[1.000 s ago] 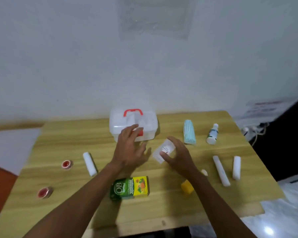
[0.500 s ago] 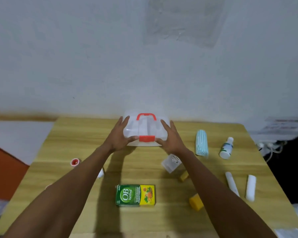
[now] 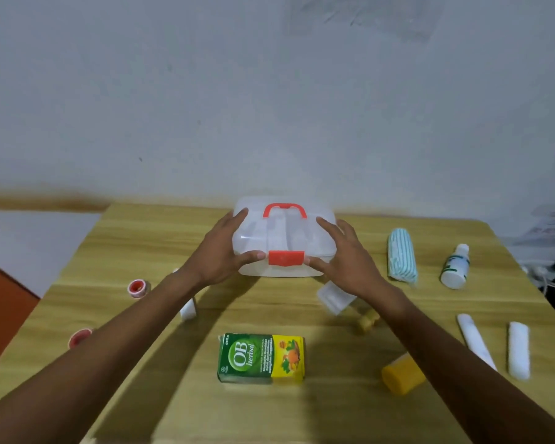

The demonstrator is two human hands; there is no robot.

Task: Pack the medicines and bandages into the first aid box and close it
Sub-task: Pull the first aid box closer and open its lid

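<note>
On the table point(image 3: 334, 411), both hands' spread grips clasp the closed first aid box point(image 3: 284, 241).

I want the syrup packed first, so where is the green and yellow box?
The green and yellow box lies near the table's front edge, between the forearms, in front of the first aid box.

A pale wooden table point(image 3: 135, 238) stands against a plain grey-white wall point(image 3: 205, 107); a faint rectangular patch point(image 3: 362, 14) marks the wall high up
</note>
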